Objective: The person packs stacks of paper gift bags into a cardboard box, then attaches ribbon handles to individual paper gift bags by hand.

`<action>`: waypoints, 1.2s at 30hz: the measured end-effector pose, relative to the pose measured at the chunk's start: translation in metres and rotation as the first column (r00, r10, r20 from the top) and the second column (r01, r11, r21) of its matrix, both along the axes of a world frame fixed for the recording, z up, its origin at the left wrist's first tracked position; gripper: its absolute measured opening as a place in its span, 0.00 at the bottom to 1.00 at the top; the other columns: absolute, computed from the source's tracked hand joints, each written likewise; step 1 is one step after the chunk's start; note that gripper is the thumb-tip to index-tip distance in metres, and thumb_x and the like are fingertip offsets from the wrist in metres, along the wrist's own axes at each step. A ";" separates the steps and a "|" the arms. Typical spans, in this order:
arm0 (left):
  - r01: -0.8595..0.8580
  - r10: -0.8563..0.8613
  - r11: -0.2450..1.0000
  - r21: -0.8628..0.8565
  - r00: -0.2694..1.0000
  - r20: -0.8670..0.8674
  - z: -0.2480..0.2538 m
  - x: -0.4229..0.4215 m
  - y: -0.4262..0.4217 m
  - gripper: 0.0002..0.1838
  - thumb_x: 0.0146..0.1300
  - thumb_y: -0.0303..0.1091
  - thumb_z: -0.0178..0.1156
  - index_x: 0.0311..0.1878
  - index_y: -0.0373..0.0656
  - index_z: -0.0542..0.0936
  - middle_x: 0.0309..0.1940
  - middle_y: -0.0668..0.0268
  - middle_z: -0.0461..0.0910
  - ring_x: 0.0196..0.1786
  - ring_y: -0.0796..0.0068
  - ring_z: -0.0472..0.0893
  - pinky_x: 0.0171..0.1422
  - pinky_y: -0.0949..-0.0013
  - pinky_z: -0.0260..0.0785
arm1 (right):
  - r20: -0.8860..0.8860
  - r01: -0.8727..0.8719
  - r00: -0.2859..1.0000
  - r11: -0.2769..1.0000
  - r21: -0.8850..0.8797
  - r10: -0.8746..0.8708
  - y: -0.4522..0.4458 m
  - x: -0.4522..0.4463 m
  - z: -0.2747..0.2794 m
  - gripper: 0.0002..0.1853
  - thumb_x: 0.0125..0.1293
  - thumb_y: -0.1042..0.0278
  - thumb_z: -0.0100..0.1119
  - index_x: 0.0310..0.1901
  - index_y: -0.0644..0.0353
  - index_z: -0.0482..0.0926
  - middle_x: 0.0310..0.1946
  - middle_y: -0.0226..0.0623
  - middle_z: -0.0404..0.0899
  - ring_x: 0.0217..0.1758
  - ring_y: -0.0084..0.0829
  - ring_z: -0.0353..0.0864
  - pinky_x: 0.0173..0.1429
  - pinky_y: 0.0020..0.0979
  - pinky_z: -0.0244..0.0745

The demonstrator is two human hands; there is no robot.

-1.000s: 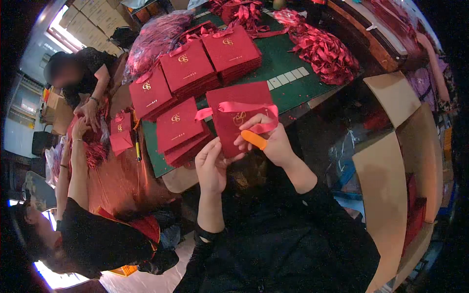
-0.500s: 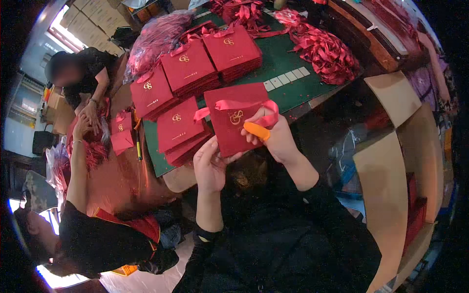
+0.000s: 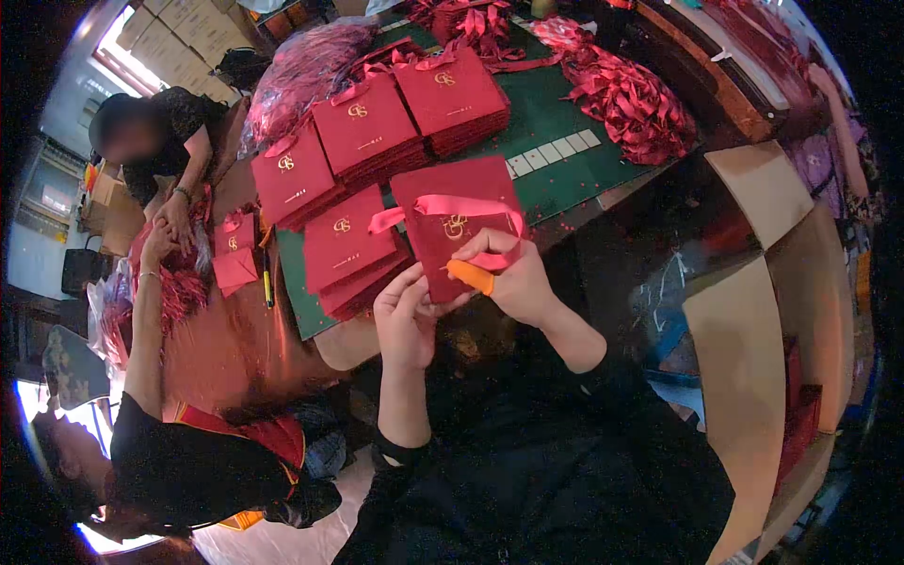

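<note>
Red paper gift bag: the monogrammed bag (image 3: 428, 184) is held up over the near edge of the green mat (image 3: 306, 315), just right of the near bag stack (image 3: 344, 240); contact with that stack cannot be told.
Bag hold: left hand (image 3: 407, 315), thumb and fingers narrow on the bag's lower near corner. Judged risk: a tight pinch there could crease the paper; a loose one could let the bag swivel.
Pink satin ribbon: ribbon (image 3: 457, 204) crosses the bag's face and loops down at the right. Judged risk: twist or uneven lengths, should one side be drawn harder.
Ribbon hold: right hand (image 3: 508, 273), fingers bent and close together, holding the ribbon's looped part; whether the tips also press the bag cannot be told.
Orange finger cot: the cot (image 3: 471, 277) covers one digit, near the gold monogram (image 3: 457, 227). Judged risk: scuffing of the print by rubbing.
Near stack: its layers sit unevenly. Judged risk: slippage if knocked by the left forearm.
Ribbon heap: loose ribbons (image 3: 640, 118) lie tangled at far right. Judged risk: snagging when one is pulled.
</note>
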State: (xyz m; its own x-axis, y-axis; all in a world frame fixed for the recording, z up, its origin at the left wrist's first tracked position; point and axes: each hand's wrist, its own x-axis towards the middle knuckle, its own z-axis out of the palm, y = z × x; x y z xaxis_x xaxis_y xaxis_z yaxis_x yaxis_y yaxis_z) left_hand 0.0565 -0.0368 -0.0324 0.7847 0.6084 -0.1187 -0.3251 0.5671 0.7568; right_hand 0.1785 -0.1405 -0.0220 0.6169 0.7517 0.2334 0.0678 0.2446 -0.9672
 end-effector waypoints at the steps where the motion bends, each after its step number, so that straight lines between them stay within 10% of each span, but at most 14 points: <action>1: 0.000 0.000 1.000 0.026 1.000 -0.004 0.001 0.000 -0.001 0.14 0.64 0.23 0.49 0.51 0.28 0.73 0.45 0.52 0.79 0.44 0.61 0.82 0.45 0.53 0.80 | 0.000 0.000 1.000 1.000 0.000 0.000 0.001 -0.002 -0.001 0.06 0.56 0.77 0.63 0.33 0.64 0.75 0.33 0.33 0.80 0.38 0.21 0.77 0.42 0.25 0.73; 15: -0.037 0.038 0.998 0.053 0.999 -0.028 -0.004 -0.005 -0.003 0.13 0.62 0.22 0.52 0.49 0.31 0.76 0.37 0.59 0.81 0.32 0.74 0.81 0.46 0.53 0.79 | 0.095 0.132 0.985 0.986 0.105 -0.142 0.010 -0.016 -0.013 0.06 0.55 0.79 0.63 0.31 0.64 0.73 0.31 0.33 0.78 0.37 0.22 0.77 0.42 0.25 0.73; 18: -0.031 0.031 0.998 0.046 0.999 0.012 -0.006 -0.004 -0.003 0.12 0.62 0.22 0.53 0.48 0.31 0.76 0.34 0.62 0.81 0.27 0.77 0.78 0.45 0.58 0.80 | 0.233 0.172 0.952 0.977 0.130 -0.198 0.012 -0.018 -0.015 0.07 0.55 0.80 0.63 0.30 0.63 0.73 0.30 0.33 0.78 0.36 0.23 0.78 0.42 0.26 0.73; 20: -0.151 0.153 0.988 0.031 0.983 -0.100 0.008 0.001 -0.011 0.10 0.60 0.22 0.56 0.45 0.35 0.78 0.31 0.67 0.80 0.26 0.81 0.77 0.27 0.77 0.72 | 0.214 0.165 0.959 0.980 0.110 -0.185 0.012 -0.020 -0.012 0.07 0.55 0.81 0.63 0.30 0.64 0.73 0.30 0.32 0.77 0.36 0.22 0.77 0.41 0.25 0.72; 24: -0.132 0.154 0.979 0.157 0.978 -0.137 0.011 -0.002 -0.009 0.10 0.60 0.23 0.58 0.46 0.34 0.79 0.35 0.66 0.81 0.31 0.82 0.78 0.34 0.78 0.73 | 0.240 0.103 0.966 0.994 -0.023 -0.095 0.010 -0.010 -0.013 0.06 0.56 0.79 0.62 0.29 0.65 0.72 0.29 0.32 0.77 0.34 0.20 0.76 0.40 0.23 0.71; 28: -0.036 0.144 0.878 0.477 0.971 -0.192 0.008 -0.004 -0.002 0.12 0.59 0.22 0.60 0.46 0.31 0.79 0.39 0.64 0.81 0.39 0.81 0.77 0.47 0.77 0.70 | 0.191 0.054 0.981 0.996 -0.070 -0.040 0.006 -0.004 -0.017 0.05 0.57 0.78 0.62 0.29 0.64 0.74 0.28 0.31 0.77 0.34 0.19 0.75 0.38 0.23 0.71; 30: 0.096 0.202 0.625 0.775 0.939 -0.279 0.018 -0.003 0.000 0.10 0.59 0.22 0.60 0.45 0.31 0.79 0.37 0.66 0.80 0.38 0.79 0.77 0.47 0.76 0.70 | 0.165 0.020 0.986 0.999 -0.048 -0.012 0.004 -0.001 -0.017 0.05 0.57 0.78 0.62 0.31 0.64 0.74 0.29 0.31 0.77 0.35 0.19 0.75 0.39 0.23 0.71; 36: 0.138 0.258 0.321 0.937 0.939 -0.227 0.020 -0.008 0.006 0.08 0.61 0.18 0.53 0.44 0.31 0.75 0.39 0.66 0.76 0.43 0.80 0.74 0.50 0.76 0.66 | 0.181 -0.013 0.983 0.998 -0.054 0.022 -0.022 0.007 -0.010 0.22 0.50 0.76 0.70 0.46 0.62 0.72 0.40 0.29 0.73 0.43 0.21 0.74 0.48 0.24 0.70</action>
